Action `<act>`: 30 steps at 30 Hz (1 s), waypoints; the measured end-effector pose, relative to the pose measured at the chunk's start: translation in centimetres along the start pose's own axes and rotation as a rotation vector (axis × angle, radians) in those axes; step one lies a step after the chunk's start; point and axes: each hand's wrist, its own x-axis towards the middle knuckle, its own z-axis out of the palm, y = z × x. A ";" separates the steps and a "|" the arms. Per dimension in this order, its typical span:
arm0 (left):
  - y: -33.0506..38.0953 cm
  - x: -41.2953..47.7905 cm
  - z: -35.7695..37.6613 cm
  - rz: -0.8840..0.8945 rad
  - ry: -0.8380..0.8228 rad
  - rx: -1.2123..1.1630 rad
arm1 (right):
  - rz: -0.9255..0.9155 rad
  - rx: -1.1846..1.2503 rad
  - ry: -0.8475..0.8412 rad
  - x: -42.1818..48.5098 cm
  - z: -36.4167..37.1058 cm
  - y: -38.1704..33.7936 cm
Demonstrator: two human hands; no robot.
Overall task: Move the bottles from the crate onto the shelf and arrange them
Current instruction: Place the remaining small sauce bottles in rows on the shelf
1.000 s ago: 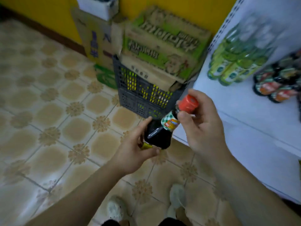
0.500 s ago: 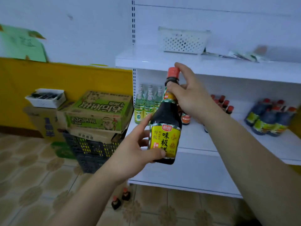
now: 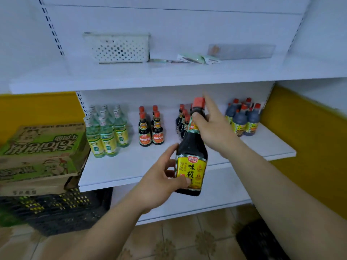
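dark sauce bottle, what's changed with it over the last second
The dark sauce bottle went from lying tilted low by the black crate to upright in front of the middle shelf, yellow label facing the camera. Unchanged: the right hand keeps its grip at the neck, the left hand at the base. It is not yet on the shelf.

Both bare forearms reach forward and up from the lower edge of the view. The left hand (image 3: 159, 184) is cupped around the lower body of a bottle (image 3: 191, 152), thumb across its front and fingers curled behind. The right hand (image 3: 212, 126) grips the bottle's neck from the right, thumb on the near side and index finger raised beside the cap.
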 end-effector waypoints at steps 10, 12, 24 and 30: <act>-8.5 12.5 1.9 -0.187 -0.219 0.040 | 0.220 -0.074 -0.114 5.3 -0.8 12.4; -8.9 15.1 1.7 -0.204 -0.231 0.030 | 0.266 -0.078 -0.101 7.4 -1.1 13.7; -14.5 27.5 3.1 -0.123 -0.099 0.258 | 0.126 -0.093 -0.095 16.2 0.0 20.1; -18.6 31.7 6.6 -0.152 0.162 0.315 | 0.068 -0.110 -0.188 19.0 0.1 25.5</act>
